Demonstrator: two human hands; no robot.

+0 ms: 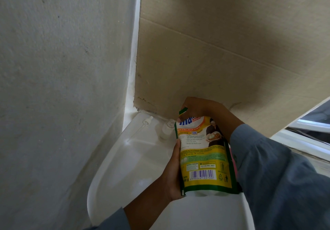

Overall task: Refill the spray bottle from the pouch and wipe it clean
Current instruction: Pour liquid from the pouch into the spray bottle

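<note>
A yellow and green refill pouch [205, 154] is held upright over a white sink [125, 158]. My left hand [174, 172] grips its lower left side. My right hand [198, 107] pinches the pouch's top corner, where a green torn strip sticks up. Behind the pouch, a small clear spray bottle [167, 129] stands without its top on the sink's back ledge. Its white spray head with a thin dip tube [145, 121] lies on the ledge to the left.
A rough white wall [62, 69] closes the left side. A large cardboard sheet [223, 42] leans behind the sink. A window frame [307, 128] is at the right. Something pink shows behind the pouch.
</note>
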